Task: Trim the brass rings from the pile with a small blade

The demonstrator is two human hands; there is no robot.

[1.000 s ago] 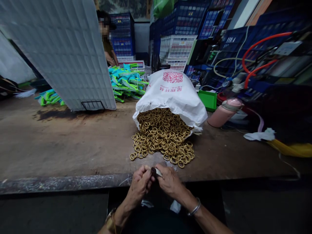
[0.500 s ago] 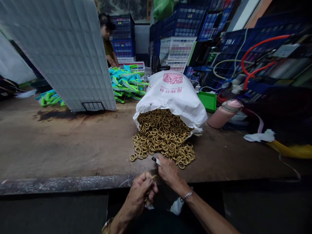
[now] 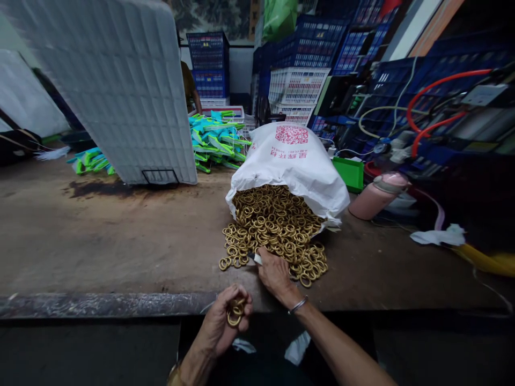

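Note:
Many gold rings (image 3: 277, 230) spill from the mouth of a white sack (image 3: 287, 155) onto the brown table (image 3: 161, 241). Several rings lie in my left hand (image 3: 225, 321), its fingers curled round them, in front of the table's near edge. At the near side of the ring pile is my right hand (image 3: 276, 273), with a metal bangle at the wrist. It grips a small tool (image 3: 256, 258) with a white body and a dark tip that points left, at the rings. The fingertips of the right hand are partly hidden.
A tall grey-white padded panel (image 3: 132, 96) stands at the left. Behind are green and blue items (image 3: 217, 139) and a person's arm (image 3: 196, 99). A pink bottle (image 3: 378, 195), a green tray (image 3: 349, 174) and a white cloth (image 3: 438, 236) lie at the right.
My left hand has turned and opened somewhat, so the rings in it now show. My right hand has moved slightly towards the ring pile with the tool. The view has shifted a little.

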